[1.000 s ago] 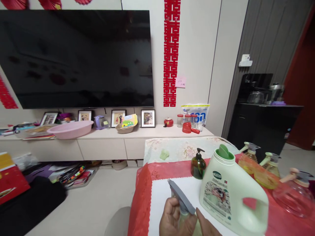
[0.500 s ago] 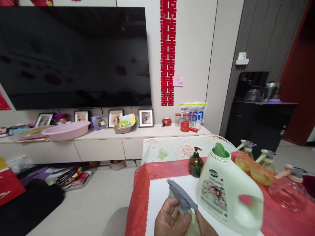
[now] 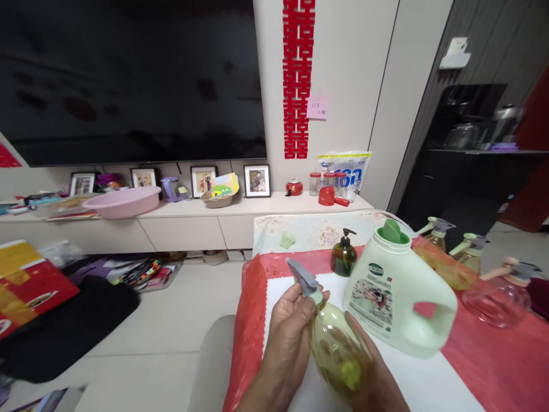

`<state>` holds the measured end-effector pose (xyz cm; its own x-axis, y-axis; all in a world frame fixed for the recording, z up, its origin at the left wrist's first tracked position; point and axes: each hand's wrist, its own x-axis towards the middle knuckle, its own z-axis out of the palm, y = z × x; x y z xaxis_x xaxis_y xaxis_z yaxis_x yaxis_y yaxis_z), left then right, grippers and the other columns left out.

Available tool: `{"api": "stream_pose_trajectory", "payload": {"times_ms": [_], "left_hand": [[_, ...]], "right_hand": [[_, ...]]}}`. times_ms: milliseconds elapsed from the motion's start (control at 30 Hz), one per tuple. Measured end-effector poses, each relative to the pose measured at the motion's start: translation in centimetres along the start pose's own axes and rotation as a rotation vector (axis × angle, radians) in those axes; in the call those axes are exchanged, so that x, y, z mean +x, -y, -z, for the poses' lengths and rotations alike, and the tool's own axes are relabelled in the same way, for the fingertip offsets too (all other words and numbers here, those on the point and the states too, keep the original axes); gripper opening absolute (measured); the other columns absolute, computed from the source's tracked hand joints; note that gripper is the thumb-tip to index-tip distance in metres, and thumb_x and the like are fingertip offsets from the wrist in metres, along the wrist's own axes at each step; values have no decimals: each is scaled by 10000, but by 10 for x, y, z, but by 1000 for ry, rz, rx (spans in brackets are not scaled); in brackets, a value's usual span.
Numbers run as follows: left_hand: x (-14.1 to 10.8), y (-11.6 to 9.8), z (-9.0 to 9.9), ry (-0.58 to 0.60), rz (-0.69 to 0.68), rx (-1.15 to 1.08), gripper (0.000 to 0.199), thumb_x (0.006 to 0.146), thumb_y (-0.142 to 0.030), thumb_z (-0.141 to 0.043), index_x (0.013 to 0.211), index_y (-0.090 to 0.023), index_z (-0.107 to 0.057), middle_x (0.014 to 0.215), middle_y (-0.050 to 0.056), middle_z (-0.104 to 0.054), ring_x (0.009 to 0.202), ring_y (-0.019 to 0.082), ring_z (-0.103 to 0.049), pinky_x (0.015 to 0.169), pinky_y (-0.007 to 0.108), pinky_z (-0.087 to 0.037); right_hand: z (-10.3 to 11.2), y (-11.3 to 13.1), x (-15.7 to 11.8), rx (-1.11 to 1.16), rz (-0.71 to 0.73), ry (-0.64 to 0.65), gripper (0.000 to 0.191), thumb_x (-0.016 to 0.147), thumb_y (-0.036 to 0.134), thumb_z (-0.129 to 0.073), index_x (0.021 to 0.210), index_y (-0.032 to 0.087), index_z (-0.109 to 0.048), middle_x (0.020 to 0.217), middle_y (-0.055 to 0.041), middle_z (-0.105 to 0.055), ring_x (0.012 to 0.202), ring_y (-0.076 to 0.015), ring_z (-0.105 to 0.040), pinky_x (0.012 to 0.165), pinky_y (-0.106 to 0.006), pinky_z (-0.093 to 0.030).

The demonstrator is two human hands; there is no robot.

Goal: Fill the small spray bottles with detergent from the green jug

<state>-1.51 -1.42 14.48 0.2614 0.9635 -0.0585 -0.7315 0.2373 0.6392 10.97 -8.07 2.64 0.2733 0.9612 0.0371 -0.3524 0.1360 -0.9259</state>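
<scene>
Holds the yellow-green bottle (image 3: 338,343) tilted over the table (image 3: 249,337) near the pale-green jug (image 3: 398,297), clasping the neck in the closed grip of the left hand (image 3: 289,329) and the body in the wider grip of the right hand (image 3: 377,366).

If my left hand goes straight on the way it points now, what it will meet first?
Your left hand, holding the yellowish bottle, would probably meet the dark pump bottle first, though depth is unclear.

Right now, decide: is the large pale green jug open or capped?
Open: the jug has no cap on, and its green spout shows.
</scene>
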Motion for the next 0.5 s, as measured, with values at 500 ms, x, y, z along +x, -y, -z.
{"api": "stream_pose_trajectory", "payload": {"times_ms": [500], "left_hand": [[27, -1, 10, -112, -85, 7, 446, 590, -308, -936, 943, -145, -719, 930, 42, -722, 901, 178, -720, 876, 288, -553]], "right_hand": [[-12, 19, -19, -839, 611, -180, 592, 831, 384, -710, 1341, 163, -506, 1331, -139, -431, 1249, -278, -469, 994, -382, -528]]}}
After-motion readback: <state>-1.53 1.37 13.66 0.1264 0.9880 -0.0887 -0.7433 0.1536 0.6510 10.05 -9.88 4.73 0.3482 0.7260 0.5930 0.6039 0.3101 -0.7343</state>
